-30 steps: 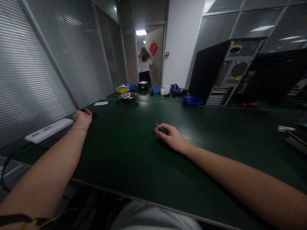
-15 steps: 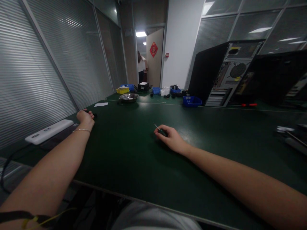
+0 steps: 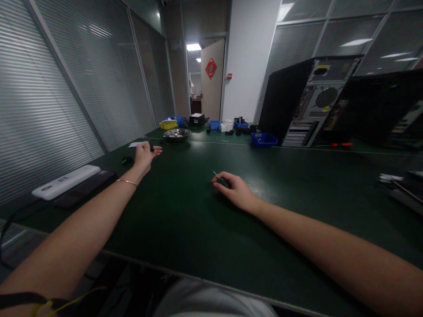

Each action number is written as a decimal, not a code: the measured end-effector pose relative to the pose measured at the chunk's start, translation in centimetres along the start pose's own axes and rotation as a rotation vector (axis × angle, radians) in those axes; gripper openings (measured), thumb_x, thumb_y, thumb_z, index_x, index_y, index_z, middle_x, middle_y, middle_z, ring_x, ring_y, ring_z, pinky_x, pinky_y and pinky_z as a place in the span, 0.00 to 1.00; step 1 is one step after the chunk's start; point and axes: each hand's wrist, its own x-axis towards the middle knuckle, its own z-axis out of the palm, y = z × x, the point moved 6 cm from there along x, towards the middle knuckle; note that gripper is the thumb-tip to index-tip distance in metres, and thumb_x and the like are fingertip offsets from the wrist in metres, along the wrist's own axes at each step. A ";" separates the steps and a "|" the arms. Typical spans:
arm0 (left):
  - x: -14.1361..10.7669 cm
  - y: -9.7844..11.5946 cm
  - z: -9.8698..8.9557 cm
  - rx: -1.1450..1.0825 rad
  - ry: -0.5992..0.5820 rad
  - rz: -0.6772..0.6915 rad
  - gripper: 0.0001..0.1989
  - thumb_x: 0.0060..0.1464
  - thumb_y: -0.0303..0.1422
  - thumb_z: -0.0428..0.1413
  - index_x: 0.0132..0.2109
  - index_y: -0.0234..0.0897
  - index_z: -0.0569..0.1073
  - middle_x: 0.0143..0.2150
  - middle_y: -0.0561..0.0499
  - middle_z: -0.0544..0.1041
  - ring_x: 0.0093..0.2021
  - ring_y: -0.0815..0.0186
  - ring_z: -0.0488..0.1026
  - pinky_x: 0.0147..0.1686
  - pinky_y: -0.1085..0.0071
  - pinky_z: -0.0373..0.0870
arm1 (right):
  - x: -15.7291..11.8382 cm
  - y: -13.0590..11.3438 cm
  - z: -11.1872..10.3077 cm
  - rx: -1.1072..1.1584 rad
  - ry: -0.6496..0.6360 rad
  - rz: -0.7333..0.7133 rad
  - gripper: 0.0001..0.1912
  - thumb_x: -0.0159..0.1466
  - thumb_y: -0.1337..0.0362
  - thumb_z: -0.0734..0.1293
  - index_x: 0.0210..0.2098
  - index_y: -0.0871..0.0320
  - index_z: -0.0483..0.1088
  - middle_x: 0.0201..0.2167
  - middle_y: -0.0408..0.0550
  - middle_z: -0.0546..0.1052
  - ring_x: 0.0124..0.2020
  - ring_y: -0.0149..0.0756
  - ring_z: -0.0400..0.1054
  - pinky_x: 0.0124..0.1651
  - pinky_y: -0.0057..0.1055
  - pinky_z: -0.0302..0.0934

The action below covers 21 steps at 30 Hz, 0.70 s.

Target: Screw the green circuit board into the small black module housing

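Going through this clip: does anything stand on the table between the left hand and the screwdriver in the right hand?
Nothing visible does: only green tabletop shows between the left hand and the screwdriver, which the right hand holds. The metal bowl sits farther back, off that line.

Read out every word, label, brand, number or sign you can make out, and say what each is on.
No text is legible.
Red diamond sign on the door: its marking is too blurred to read.
Long white device: dark marks, too small to read.
Far black box: anything printed is too small.
Small red wall box: any lettering is too blurred.
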 end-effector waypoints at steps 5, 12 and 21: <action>-8.0 -1.0 9.0 0.065 -0.573 -0.070 0.07 0.60 0.30 0.51 0.44 0.33 0.68 0.37 0.46 0.76 0.32 0.69 0.71 0.33 0.72 0.66 | -0.2 -0.3 -0.5 -0.020 0.083 -0.020 0.14 0.65 0.60 0.63 0.49 0.55 0.67 0.36 0.45 0.72 0.31 0.32 0.65 0.34 0.30 0.60; -14.6 -0.6 12.2 0.168 -1.018 -0.047 0.14 0.58 0.35 0.53 0.49 0.35 0.74 0.37 0.49 0.73 0.33 0.69 0.67 0.34 0.71 0.65 | -0.4 0.1 -1.7 -0.096 0.107 -0.087 0.17 0.66 0.63 0.61 0.54 0.54 0.66 0.40 0.48 0.72 0.33 0.33 0.67 0.37 0.32 0.63; -14.6 0.4 12.0 0.151 -0.978 -0.095 0.16 0.50 0.29 0.61 0.48 0.34 0.76 0.37 0.48 0.76 0.34 0.68 0.70 0.35 0.70 0.66 | -0.3 0.8 -1.5 -0.205 0.099 -0.133 0.16 0.65 0.64 0.63 0.52 0.53 0.71 0.40 0.49 0.75 0.36 0.36 0.68 0.38 0.33 0.61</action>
